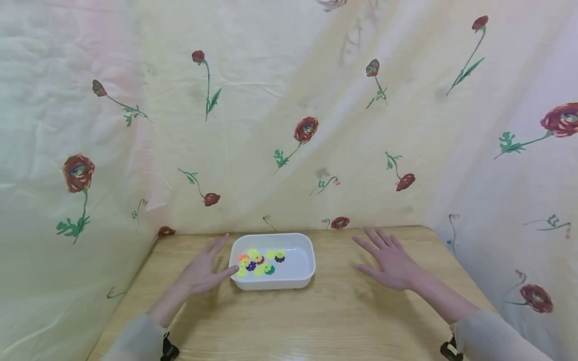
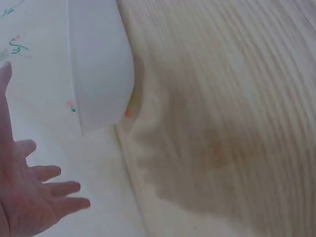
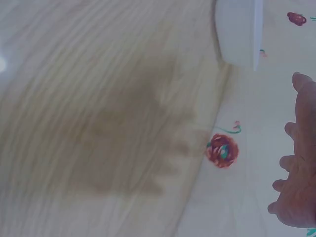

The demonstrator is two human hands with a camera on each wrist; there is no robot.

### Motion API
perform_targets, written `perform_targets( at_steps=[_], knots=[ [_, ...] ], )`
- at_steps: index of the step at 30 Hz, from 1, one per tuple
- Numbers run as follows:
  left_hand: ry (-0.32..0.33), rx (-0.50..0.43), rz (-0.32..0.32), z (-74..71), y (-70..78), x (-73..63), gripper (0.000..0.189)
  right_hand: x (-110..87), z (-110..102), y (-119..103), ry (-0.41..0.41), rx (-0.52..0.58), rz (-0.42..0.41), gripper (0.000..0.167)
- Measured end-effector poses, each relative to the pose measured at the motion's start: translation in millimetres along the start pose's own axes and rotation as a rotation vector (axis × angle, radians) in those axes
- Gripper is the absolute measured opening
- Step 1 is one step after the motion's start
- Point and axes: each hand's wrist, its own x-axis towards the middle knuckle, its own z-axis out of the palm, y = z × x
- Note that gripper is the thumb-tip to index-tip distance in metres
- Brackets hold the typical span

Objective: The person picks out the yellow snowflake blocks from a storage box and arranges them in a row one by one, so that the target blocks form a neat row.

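**Nothing held beside the white tray (image 1: 283,285)**

The left hand (image 1: 201,271) and right hand (image 1: 392,263) are spread wide, nothing gripped — whether the tray's rim is touched by the left one cannot be told. For a steady hold, both short ends would best be grasped and kept level, so that the small flower pieces (image 1: 251,265), gathered mostly toward the left, are not slid about. The tray is set open side up near the far edge of the table (image 1: 289,321) — its long axis running left to right, parallel to the flowered cloth (image 1: 244,155) behind.
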Motion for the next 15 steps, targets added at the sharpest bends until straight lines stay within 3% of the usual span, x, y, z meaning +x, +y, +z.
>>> perform_targets(
  at_steps=[3,7,11,15],
  knots=[
    [0.011,-0.078,-0.023,7.7,0.7,3.4,0.112,9.9,-1,-5,0.009,-0.014,-0.007,0.070],
    [0.080,-0.151,-0.012,20.6,1.1,9.3,0.129,26.2,-2,-15,0.015,0.017,-0.009,0.070],
    [0.100,-0.214,-0.026,31.6,1.3,13.7,0.132,43.9,3,-29,0.010,0.098,-0.015,0.068],
    [0.085,-0.237,-0.084,39.4,2.2,16.9,0.132,59.8,13,-42,0.018,0.144,-0.034,0.067]
  ],
)
